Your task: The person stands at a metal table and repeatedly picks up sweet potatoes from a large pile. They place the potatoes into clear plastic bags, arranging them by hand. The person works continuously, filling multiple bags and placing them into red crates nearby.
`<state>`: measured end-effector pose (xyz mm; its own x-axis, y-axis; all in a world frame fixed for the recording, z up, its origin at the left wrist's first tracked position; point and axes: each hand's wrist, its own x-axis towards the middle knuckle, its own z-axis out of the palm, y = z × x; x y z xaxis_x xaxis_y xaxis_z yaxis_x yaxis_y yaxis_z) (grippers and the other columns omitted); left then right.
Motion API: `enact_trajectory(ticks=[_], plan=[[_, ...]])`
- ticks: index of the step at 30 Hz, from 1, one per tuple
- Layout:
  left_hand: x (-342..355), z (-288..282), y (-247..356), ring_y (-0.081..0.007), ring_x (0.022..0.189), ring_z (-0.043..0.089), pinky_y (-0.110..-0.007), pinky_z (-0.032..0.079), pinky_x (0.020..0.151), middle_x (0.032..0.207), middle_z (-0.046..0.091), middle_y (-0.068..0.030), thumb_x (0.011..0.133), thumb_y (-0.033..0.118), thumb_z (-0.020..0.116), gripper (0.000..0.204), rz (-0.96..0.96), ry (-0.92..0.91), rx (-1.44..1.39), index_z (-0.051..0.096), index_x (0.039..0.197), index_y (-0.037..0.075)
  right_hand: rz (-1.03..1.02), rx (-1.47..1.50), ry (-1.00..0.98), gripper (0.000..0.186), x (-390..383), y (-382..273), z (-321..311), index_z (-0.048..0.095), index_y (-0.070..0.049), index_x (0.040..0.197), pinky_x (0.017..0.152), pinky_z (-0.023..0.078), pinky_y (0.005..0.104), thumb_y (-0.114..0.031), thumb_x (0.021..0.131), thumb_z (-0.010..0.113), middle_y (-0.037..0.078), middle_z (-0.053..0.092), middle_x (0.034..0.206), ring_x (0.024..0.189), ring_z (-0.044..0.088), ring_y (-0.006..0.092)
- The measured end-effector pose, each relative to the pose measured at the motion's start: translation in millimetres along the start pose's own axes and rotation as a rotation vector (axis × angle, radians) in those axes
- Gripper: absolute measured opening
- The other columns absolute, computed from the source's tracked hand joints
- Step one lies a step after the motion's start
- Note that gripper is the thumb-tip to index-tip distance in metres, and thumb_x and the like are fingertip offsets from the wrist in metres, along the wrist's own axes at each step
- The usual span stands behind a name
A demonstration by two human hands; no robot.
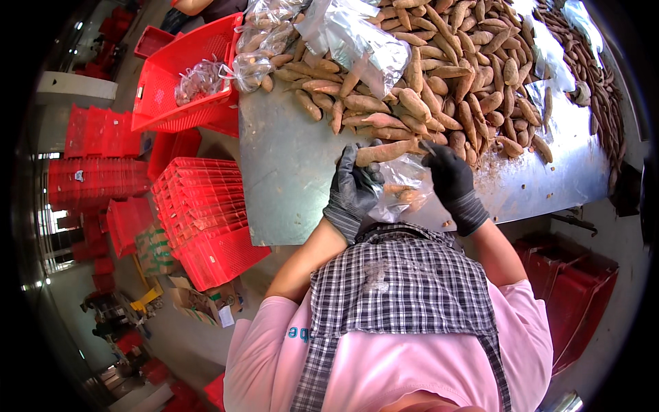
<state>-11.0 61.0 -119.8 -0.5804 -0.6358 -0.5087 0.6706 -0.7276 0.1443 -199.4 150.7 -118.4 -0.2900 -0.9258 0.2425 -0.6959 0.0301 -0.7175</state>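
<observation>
A long sweet potato (386,152) was gripped by the left hand (351,190); at three o'clock, a clear bag (405,184) was pinched open by the right hand (449,180).

Left of the sweet potato heap (453,75) the grey bench (288,172) lies bare for a hand to pass, while the heap itself, plastic bags (357,34) behind, and the red crate (185,75) at the bench's far-left corner block the way.

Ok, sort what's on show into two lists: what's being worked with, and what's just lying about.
In use:
left hand holding a long sweet potato
right hand holding the clear bag open
pile of sweet potatoes
metal table

Lying about:
red crate with filled bags
stacked red crates
cardboard boxes
</observation>
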Motion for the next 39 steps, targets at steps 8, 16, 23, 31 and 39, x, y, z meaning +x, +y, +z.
enact_trajectory(ticks=[8, 16, 23, 31, 39], plan=[[-1, -14, -4, -0.0125, 0.060, 0.057, -0.027, 0.047, 0.055, 0.094, 0.065, -0.0072, 0.088, 0.028, 0.056, 0.020, -0.137, -0.071, -0.054, 0.061, 0.099, 0.012, 0.300, 0.141, -0.168, 0.024, -1, 45, 28, 0.057, -0.006, 0.109, 0.059, 0.047, 0.0337, -0.015, 0.087, 0.052, 0.008, 0.063, 0.083, 0.066, 0.059, 0.0227], [-11, 2, -13, -0.0139, 0.061, 0.057, -0.024, 0.050, 0.054, 0.109, 0.057, -0.0108, 0.090, 0.024, 0.054, 0.030, 0.153, -0.118, 0.705, 0.045, 0.115, 0.009, 0.638, 1.079, -0.300, 0.028, -3, -9, 0, 0.056, -0.007, 0.113, 0.043, 0.032, 0.0169, -0.023, 0.091, 0.051, 0.001, 0.058, 0.066, 0.047, 0.041, 0.0033], [-51, 22, 28, -0.0139, 0.061, 0.059, -0.023, 0.048, 0.051, 0.139, 0.032, -0.0203, 0.084, 0.001, 0.046, 0.064, 0.062, -0.248, 0.913, 0.016, 0.140, 0.009, 0.482, 0.634, -0.329, 0.024, -7, 4, -42, 0.058, -0.006, 0.109, 0.042, 0.034, 0.0175, -0.016, 0.089, 0.050, 0.001, 0.058, 0.067, 0.050, 0.048, 0.0045], [-71, 29, 47, -0.0142, 0.062, 0.062, -0.021, 0.048, 0.052, 0.129, 0.044, -0.0220, 0.082, 0.014, 0.059, 0.067, 0.005, -0.266, 0.909, 0.024, 0.138, 0.007, 0.260, 0.194, -0.466, 0.030, -9, 15, 7, 0.058, -0.012, 0.115, 0.056, 0.048, 0.0316, -0.015, 0.085, 0.057, 0.012, 0.063, 0.078, 0.058, 0.058, 0.0230], [-79, 17, 45, -0.0179, 0.063, 0.063, -0.025, 0.050, 0.054, 0.126, 0.048, -0.0205, 0.083, 0.019, 0.059, 0.064, -0.067, -0.296, 0.844, 0.028, 0.136, 0.003, -0.140, -0.151, -0.338, 0.029, 121, 36, 94, 0.055, -0.009, 0.113, 0.082, 0.045, 0.0425, -0.019, 0.085, 0.050, 0.017, 0.057, 0.109, 0.097, 0.055, 0.0358]])
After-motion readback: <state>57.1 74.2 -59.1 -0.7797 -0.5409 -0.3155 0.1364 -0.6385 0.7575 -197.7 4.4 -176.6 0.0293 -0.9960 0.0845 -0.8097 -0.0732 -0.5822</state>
